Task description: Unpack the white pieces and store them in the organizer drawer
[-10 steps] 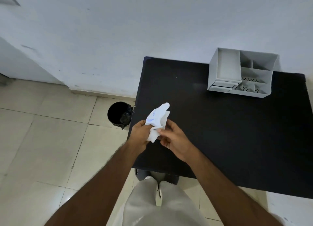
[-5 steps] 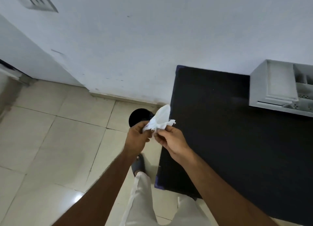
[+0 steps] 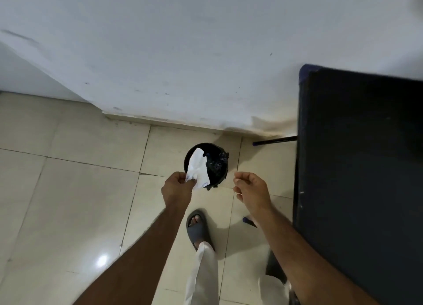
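Observation:
My left hand pinches a crumpled white wrapper and holds it over the black waste bin on the floor. My right hand hangs free to the right of the bin, fingers loosely curled and holding nothing. The organizer drawer and the white pieces are out of view.
The black table fills the right side, its left edge close to my right forearm. A white wall runs behind the bin. Beige floor tiles spread to the left. My foot in a grey sandal stands below the bin.
The view swung left, off the table and organizer, onto the bin. My right hand let go of the wrapper; my left hand carried it over the bin.

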